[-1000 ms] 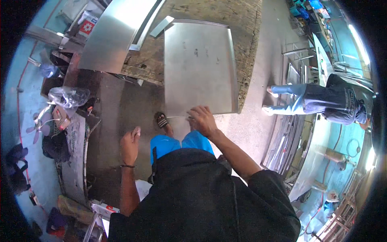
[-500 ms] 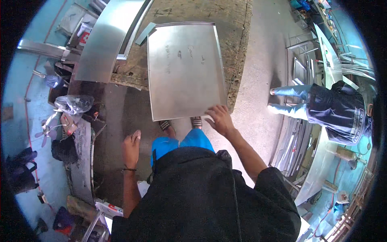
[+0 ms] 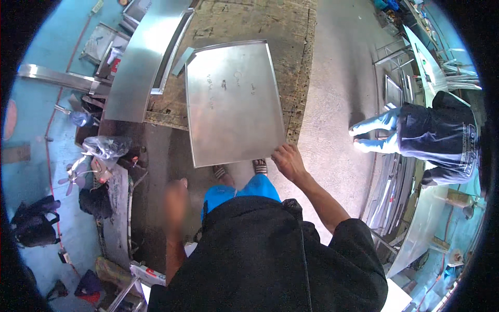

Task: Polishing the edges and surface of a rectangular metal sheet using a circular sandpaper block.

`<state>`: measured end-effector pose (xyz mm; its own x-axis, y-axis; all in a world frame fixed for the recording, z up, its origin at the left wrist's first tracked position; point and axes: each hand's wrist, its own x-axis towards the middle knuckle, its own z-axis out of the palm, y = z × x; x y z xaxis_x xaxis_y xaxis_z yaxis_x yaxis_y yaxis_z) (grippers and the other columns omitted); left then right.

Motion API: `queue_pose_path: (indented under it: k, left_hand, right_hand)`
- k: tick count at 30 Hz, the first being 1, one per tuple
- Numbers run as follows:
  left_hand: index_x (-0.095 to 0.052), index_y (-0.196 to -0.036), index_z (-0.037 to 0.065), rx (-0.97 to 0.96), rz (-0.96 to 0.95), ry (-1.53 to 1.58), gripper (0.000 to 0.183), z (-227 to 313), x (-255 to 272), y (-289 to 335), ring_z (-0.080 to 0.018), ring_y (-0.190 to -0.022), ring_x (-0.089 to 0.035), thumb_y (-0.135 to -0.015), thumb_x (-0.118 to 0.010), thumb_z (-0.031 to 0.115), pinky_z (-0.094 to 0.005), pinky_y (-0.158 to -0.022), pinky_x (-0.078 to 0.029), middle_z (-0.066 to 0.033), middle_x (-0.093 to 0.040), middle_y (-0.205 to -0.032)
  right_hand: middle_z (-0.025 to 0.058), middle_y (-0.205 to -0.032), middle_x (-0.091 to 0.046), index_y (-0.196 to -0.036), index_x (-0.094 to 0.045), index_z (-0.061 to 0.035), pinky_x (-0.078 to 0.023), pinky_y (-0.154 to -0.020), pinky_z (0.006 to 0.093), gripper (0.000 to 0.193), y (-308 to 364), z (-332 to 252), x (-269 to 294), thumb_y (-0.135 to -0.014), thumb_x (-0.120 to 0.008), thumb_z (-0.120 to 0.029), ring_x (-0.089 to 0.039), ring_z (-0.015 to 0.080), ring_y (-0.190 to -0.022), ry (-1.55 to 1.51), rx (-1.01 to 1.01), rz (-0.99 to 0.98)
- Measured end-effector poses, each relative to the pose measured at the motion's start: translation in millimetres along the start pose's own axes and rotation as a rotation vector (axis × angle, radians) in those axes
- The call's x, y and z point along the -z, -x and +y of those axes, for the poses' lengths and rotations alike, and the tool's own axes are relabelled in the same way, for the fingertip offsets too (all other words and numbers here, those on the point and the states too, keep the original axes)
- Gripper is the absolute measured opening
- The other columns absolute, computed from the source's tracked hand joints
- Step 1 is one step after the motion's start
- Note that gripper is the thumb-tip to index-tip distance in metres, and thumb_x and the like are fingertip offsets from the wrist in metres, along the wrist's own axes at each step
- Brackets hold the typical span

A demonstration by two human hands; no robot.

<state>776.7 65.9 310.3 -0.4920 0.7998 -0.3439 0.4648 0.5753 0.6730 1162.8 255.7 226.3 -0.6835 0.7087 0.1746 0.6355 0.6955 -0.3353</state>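
A shallow sheet-metal panel with narrow raised edges and some handwriting lies partly on the worn wooden workbench, its near end sticking out past the bench toward me. At the panel's near right corner, my right hand is closed, fingers curled over the edge. My left hand hangs at the left, apart from the panel; it is blurred, so its fingers do not show clearly. A thin grey strip lies on the bench at the panel's far left corner.
Large metal sheets and a frame lie left of the bench. A bagged bundle, a small fan and a backpack are along the left wall. At right another person stands by racks of metal lengths.
The panel has shifted slightly left and toward me. My right hand has gone from spread fingers near its corner to a closed grip. My left hand has moved slightly nearer me.
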Motion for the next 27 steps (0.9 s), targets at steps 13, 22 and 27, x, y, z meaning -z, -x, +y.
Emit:
queue_pose_path:
  k: [13, 22, 27]
  left_hand:
    - [-0.070, -0.113, -0.007, -0.159, 0.085, -0.098, 0.039, -9.9, -2.6, 2.0, -0.0372, -0.090, -0.074, -0.098, -0.067, 0.029, -0.0458, -0.075, -0.052, -0.0298, -0.069, -0.093]
    - [-0.071, -0.116, 0.000, -0.017, 0.023, -0.175, 0.035, -23.8, -3.8, 1.5, -0.0452, -0.099, -0.067, -0.100, -0.065, 0.031, -0.0486, -0.083, -0.052, -0.0271, -0.069, -0.103]
    - [-0.071, -0.125, 0.004, -0.082, 0.045, -0.159, 0.039, -32.2, -2.9, -0.2, -0.0378, -0.100, -0.072, -0.101, -0.063, 0.034, -0.0437, -0.084, -0.054, -0.0241, -0.072, -0.105]
  right_hand:
    - [0.0091, -0.102, -0.066, -0.094, -0.068, -0.0079, -0.044, -0.098, 0.0460, 0.013, 4.6, 14.8, 6.2, -0.083, -0.066, -0.014, -0.061, 0.0276, -0.112, 0.036, 0.042, -0.038]
    - [0.0125, -0.106, -0.067, -0.098, -0.068, -0.0073, -0.044, -0.100, 0.0483, 0.017, -1.5, 12.0, 23.6, -0.081, -0.066, -0.013, -0.060, 0.0293, -0.114, -0.018, 0.075, -0.093]
    - [0.0139, -0.111, -0.066, -0.099, -0.067, -0.0070, -0.043, -0.104, 0.0499, 0.016, -1.0, 18.6, 19.1, -0.084, -0.063, -0.013, -0.060, 0.0314, -0.117, 0.102, 0.075, -0.178]
